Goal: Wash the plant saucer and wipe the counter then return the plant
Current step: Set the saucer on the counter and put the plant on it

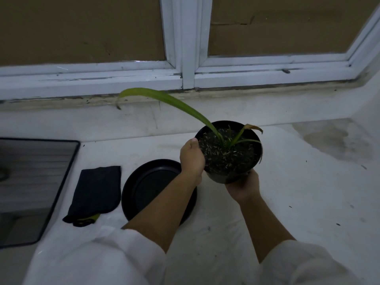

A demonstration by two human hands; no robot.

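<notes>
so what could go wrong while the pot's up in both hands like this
1. The pot is held off the counter, left hand at its rim, right hand under its base; a tilt could spill loose soil onto the counter or the saucer.
2. The long leaf arches toward the window frame and might bend or catch if the pot swings that way.

Home kitchen, sink (30, 182), white counter (287, 192), window (188, 48)

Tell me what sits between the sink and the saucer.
Head view: a folded dark cloth lies on the counter between the sink and the black saucer.
</notes>
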